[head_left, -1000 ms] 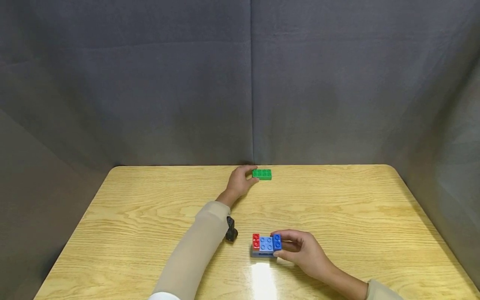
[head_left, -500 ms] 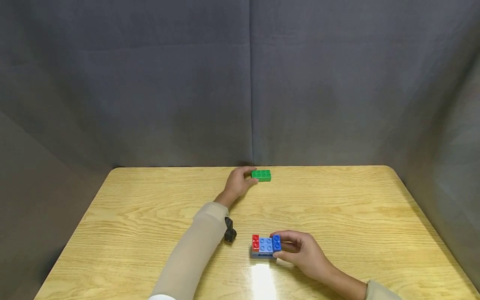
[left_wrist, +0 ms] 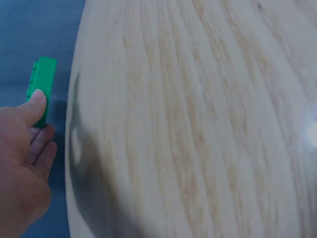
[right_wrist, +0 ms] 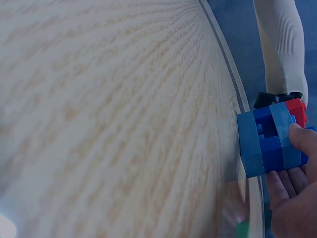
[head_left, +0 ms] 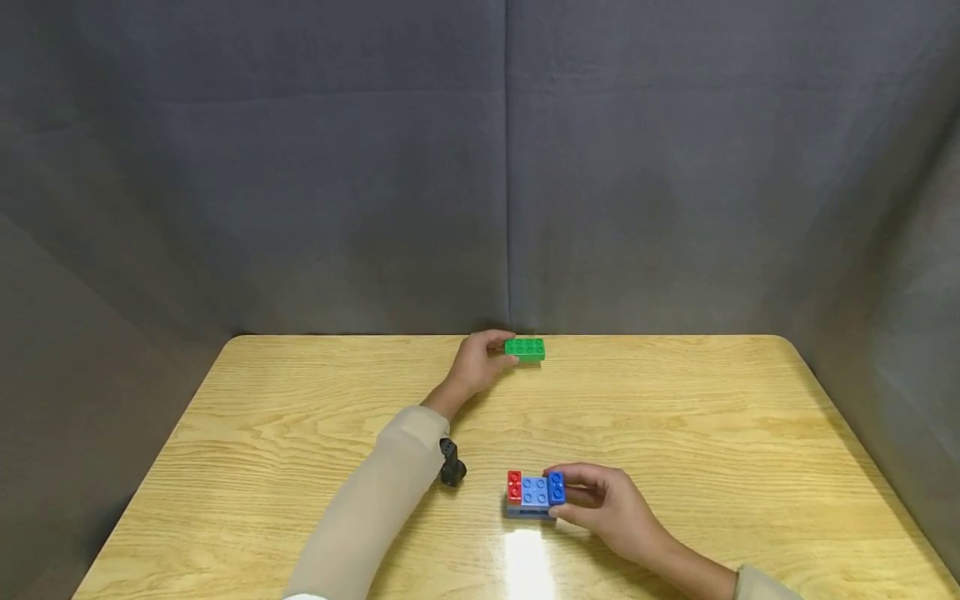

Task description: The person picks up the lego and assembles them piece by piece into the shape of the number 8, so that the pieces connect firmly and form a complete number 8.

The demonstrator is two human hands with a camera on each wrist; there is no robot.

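At the far edge of the table, my left hand (head_left: 476, 365) pinches the near end of a green toy brick (head_left: 527, 347) between thumb and fingers. A thin shadow shows under the brick in the head view; its studs face left in the left wrist view (left_wrist: 44, 74). Nearer, my right hand (head_left: 624, 510) grips a small stack of building bricks (head_left: 534, 492) by its right end. Light blue and dark blue layers make up the stack, with a gap in the middle layer (right_wrist: 267, 126). On top sit a red brick (head_left: 513, 487) at the left and a dark blue brick (head_left: 557, 488) at the right.
The wooden table (head_left: 675, 400) has rounded far corners. Grey curtains (head_left: 375, 208) hang behind it and at both sides. A black wrist camera (head_left: 452, 465) juts from the left sleeve (head_left: 375, 500). Light glares off the table below the stack.
The green brick has risen slightly in my left hand, and the left forearm has shifted a little leftward. My right hand and the stack look the same.
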